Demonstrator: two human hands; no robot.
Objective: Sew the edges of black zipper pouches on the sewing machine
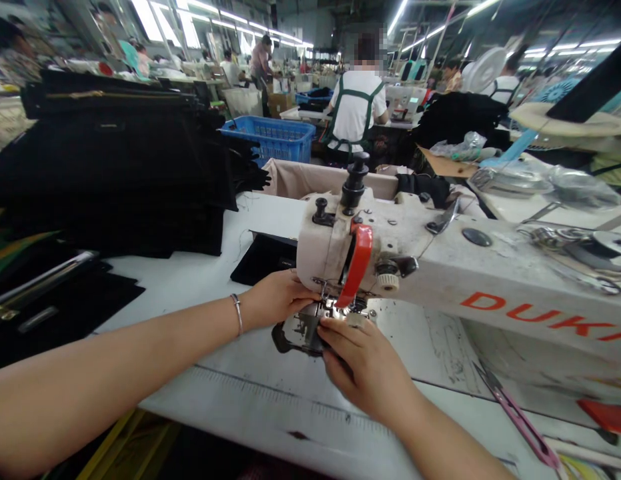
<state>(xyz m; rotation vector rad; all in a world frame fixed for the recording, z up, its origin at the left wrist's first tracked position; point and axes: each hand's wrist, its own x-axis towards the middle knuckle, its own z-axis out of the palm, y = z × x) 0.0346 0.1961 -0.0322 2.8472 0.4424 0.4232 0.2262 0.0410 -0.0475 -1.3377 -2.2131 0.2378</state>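
Note:
My left hand (277, 298), with a bracelet (237, 313) at the wrist, reaches in beside the needle area of a white sewing machine (420, 260). Its fingers are bent together, tips partly hidden by the machine head. My right hand (365, 363) is on the near side of the presser foot (333, 308), fingers closed together and pressed down at the metal bed plate (300, 328). Whatever lies under the fingertips is too small or dark to make out. Behind my left hand lies a flat black fabric piece (265, 258) with a small label, its right part hidden by the machine.
Tall stacks of black fabric pieces (110, 173) stand at left, black items with metal trim (45, 307) before them. Pink-handled thread snips (520, 417) lie at right. A ruler scale (290, 393) marks the table front. Beyond are a blue basket (285, 133) and a person (357, 100) in white.

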